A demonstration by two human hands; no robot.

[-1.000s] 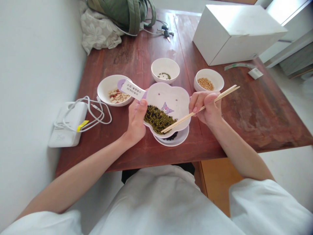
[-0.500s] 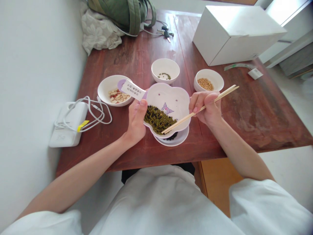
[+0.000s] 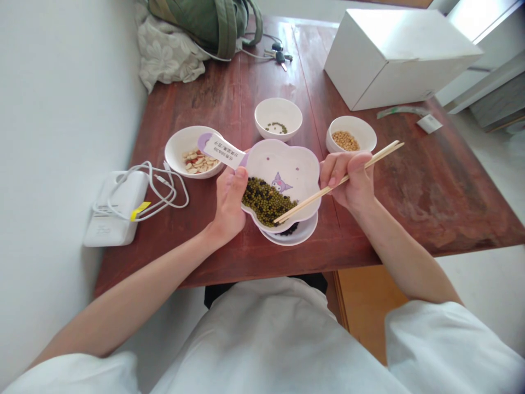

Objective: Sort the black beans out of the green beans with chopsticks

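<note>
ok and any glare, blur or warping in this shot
Head view: glare at the far end of the table, pale wash atop the white box; head view: no obvious motion blur on the chopsticks; head view: right sleeve looks stretched near the corner.

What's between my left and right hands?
In the head view, the flower-shaped bowl of green and black beans lies between the left hand and right hand, with chopsticks pointing into it.

A white plastic block (image 3: 109, 231) bears a looped white cable (image 3: 179, 207), a green fabric bag (image 3: 197, 24) touches beige floral cloth (image 3: 166, 54) near dark-headed metal keys (image 3: 280, 57), and a white cardboard box (image 3: 369, 65) stands rightward.
</note>
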